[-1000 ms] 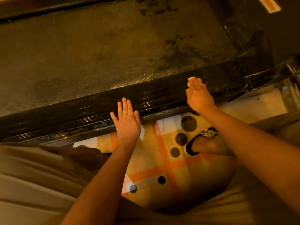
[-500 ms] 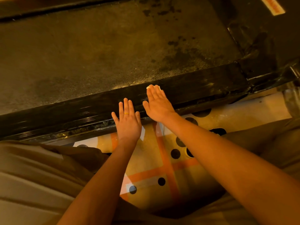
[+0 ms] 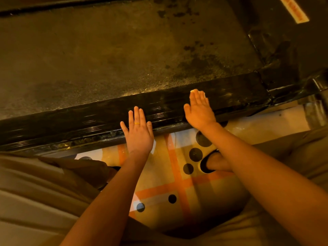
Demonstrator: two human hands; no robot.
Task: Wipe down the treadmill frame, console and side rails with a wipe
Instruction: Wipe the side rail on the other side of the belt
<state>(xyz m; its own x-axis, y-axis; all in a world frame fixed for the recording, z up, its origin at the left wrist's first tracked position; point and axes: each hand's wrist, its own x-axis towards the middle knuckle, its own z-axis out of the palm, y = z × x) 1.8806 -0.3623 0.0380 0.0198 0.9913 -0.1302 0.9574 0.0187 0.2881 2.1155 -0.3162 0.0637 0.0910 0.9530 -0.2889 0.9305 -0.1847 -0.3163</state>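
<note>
The wipe (image 3: 204,95) lies almost wholly hidden under the right hand (image 3: 199,110), only pale slivers showing past the fingertips; it sits on the rail (image 3: 71,125), toward the rail's right end and close to its far edge, where the belt (image 3: 106,59) begins. It looks thin, soft and light, so it would likely bunch or slide out unless pinned flat under the palm, and flat pressure seems a better hold than a pinch; whether it is damp I cannot tell. The right hand's fingers (image 3: 197,98) are straight and pressed together, flat on the wipe; the left hand (image 3: 139,132) rests bare over the rail's near edge, its fingers straight and slightly spread, holding nothing. The rail is rigid, glossy and dark, probably slick under a wipe, and its near edge shows a grimy seam that may need firmer rubbing. Counted: one wipe, two hands, one rail in view, one belt, one ring (image 3: 137,123) on the left hand, one shoe (image 3: 205,162) on the patterned mat (image 3: 177,178) below the rail, and one label (image 3: 294,11) at the top right corner.
</note>
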